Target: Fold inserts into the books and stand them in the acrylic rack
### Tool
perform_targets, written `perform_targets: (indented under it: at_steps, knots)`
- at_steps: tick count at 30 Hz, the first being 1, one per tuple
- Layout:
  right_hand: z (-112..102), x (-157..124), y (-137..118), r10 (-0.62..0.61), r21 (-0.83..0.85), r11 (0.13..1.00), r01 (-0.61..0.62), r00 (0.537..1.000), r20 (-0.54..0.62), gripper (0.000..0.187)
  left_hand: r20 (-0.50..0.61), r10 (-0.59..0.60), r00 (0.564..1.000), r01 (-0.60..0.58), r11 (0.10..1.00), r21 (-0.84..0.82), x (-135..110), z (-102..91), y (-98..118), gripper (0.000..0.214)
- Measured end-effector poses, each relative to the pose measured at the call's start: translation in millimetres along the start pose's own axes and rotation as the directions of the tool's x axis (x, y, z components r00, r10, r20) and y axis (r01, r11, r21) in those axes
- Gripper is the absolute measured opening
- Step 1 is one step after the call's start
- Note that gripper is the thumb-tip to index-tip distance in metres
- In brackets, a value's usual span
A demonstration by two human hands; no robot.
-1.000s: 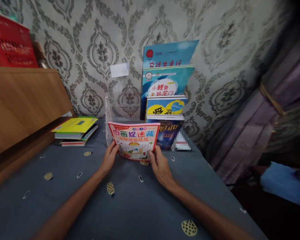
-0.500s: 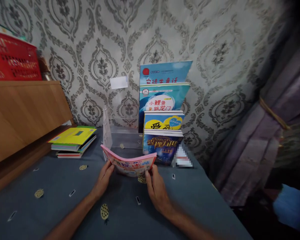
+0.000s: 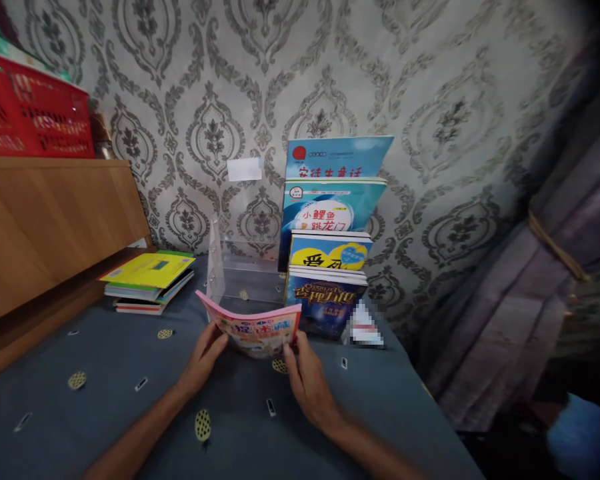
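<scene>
A thin children's book with a pink edge and a colourful cover [image 3: 254, 328] is held low over the blue-grey cloth, tilted back so its top edge faces me. My left hand [image 3: 201, 357] grips its left side and my right hand [image 3: 305, 380] grips its right side. Just behind it stands a clear acrylic tiered book stand [image 3: 230, 270]; the stand's left half is bare. On the right half, several books rise in steps [image 3: 329, 247], from a dark blue one in front to a light blue one at the back.
A low stack of books with a yellow-green cover [image 3: 147, 279] lies at the left by a wooden panel [image 3: 45, 220]. A red crate [image 3: 27, 113] sits on top of that panel. Patterned wallpaper is behind; a purple curtain [image 3: 540, 267] hangs at the right.
The book has tipped from upright, cover facing me, to leaning back and lower. The view has shifted upward a little.
</scene>
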State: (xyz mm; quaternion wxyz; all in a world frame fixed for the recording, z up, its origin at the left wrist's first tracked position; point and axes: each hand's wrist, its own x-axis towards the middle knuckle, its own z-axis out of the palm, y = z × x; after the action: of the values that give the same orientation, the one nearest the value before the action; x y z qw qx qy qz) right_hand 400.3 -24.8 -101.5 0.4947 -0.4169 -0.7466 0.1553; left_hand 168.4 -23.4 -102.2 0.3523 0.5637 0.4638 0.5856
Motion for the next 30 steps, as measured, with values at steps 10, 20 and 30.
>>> perform_targets:
  at_steps: [10,20,30]
  knots:
    - [-5.2,18.4,-21.0,0.026,0.099,0.995,-0.032,0.998,0.054,0.023,-0.049,-0.009,0.999,0.008,0.999,-0.036,7.9,0.6,18.6,0.046]
    - [-9.4,62.7,-51.7,-0.072,0.072,0.995,0.069,0.996,0.047,0.013,-0.159,0.076,0.984,-0.081,0.996,-0.023,26.1,-18.4,56.1,0.055]
    - [-49.9,169.3,-109.6,-0.311,-0.055,0.949,0.309,0.950,-0.020,0.014,-0.195,0.426,0.883,-0.429,0.903,0.028,112.5,-39.8,138.0,0.056]
